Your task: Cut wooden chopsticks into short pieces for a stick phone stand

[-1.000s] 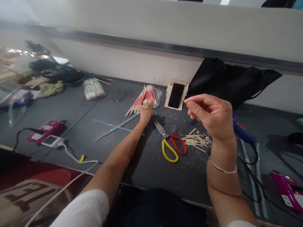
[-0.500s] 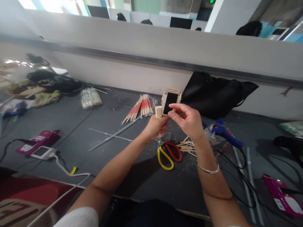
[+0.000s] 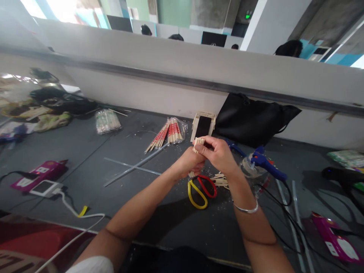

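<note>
Drawn closer since a moment ago, the right hand (image 3: 220, 155) pinches the top of a stick bundle (image 3: 198, 143) that the left hand (image 3: 186, 163) grips upright. Scissors (image 3: 199, 188) lie just beneath.

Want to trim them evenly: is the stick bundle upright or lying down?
Upright: the stick bundle stands in the left hand, right hand pinching its top.

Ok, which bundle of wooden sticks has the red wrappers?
The fanned bundle in a clear bag, just left of the black phone. The bagged bundle far left is plain pale, and the short sticks in the left hand are bare wood.
</note>
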Demonstrator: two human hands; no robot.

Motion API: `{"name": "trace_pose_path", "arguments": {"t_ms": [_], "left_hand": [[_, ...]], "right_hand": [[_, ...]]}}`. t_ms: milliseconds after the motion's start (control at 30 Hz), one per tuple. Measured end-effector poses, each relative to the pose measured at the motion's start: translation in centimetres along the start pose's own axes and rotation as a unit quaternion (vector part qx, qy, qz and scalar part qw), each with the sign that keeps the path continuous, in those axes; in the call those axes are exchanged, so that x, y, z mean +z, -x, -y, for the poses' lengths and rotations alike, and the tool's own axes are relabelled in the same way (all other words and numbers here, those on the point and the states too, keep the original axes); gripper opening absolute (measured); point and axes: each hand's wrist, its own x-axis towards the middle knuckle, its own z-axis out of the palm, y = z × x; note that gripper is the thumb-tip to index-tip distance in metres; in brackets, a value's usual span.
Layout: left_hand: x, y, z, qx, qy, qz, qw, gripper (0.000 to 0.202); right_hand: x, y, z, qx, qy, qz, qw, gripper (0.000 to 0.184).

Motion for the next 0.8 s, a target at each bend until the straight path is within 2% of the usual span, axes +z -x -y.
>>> {"name": "trace_pose_path", "arguments": {"t_ms": [267,500,600,700,800], "left_hand": [[-1.2,-2.9,1.9,0.060,-0.086,-0.164,0.981,0.033],[-1.8,-3.7,2.4,0.134,-0.117,-0.181,0.967,0.020],[-2.1,-4.4,3.1,0.154,-0.130,-0.189,0.961,0.014],[-2.9,-5.4,3.9,0.205,-0.135,-0.203,0.948,0.012],[-3.9,-6.3,4.6,0.253,-0.142,-0.209,0.934,0.012]], "right_hand": [[1.8,-0.5,-1.3,-0.022,0.105,-0.063,0.992,0.013],[2.9,-0.6,-2.4,-0.038,0.181,-0.085,0.979,0.027],[3.6,-0.7,-3.3,-0.038,0.222,-0.109,0.968,0.027],[4.4,-0.9,-4.1,-0.040,0.245,-0.122,0.961,0.024],[4.9,-1.1,-4.5,-0.048,0.251,-0.107,0.961,0.026]]}}
